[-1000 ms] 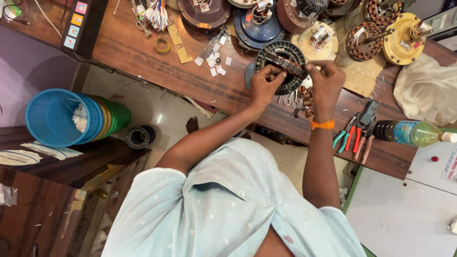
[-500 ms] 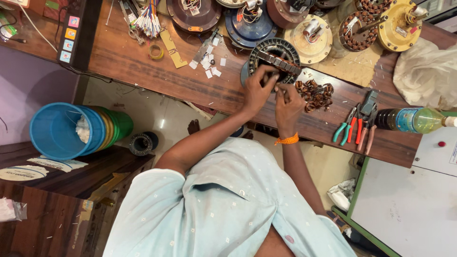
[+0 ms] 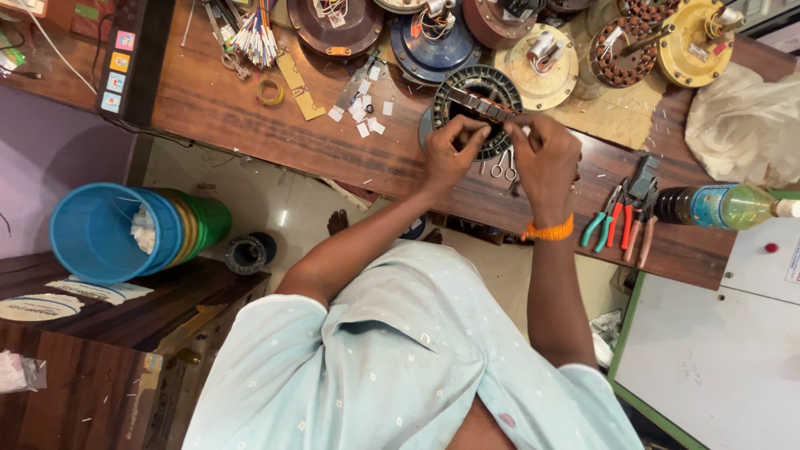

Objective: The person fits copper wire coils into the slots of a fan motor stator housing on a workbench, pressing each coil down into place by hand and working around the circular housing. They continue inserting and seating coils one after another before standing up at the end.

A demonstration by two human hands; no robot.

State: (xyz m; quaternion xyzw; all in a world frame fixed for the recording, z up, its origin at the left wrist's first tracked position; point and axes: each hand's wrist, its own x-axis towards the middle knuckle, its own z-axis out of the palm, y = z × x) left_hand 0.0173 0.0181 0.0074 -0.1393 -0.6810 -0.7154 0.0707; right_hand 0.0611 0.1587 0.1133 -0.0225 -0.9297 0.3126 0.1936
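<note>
A dark ring-shaped motor stator [image 3: 477, 102] lies flat on the wooden tabletop [image 3: 250, 117], just in front of the person, among other round motor housings. Judging by how things lie, the work on it is partway: its slots look mostly bare of wire, small white paper slips [image 3: 364, 117] are scattered just beside it, and whether any slots are already lined is too small to tell. The left hand [image 3: 450, 152] reaches up from below with the elbow bent, fingers curled and pinched at the stator's near rim, apparently on something small that cannot be made out. The right hand [image 3: 546, 158], with an orange band at the wrist, is closed likewise beside it, fingertips meeting the left's over the rim. Small scissors [image 3: 502, 167] lie between the hands; pliers [image 3: 621, 218] and a green bottle [image 3: 725, 207] rest to the right.
</note>
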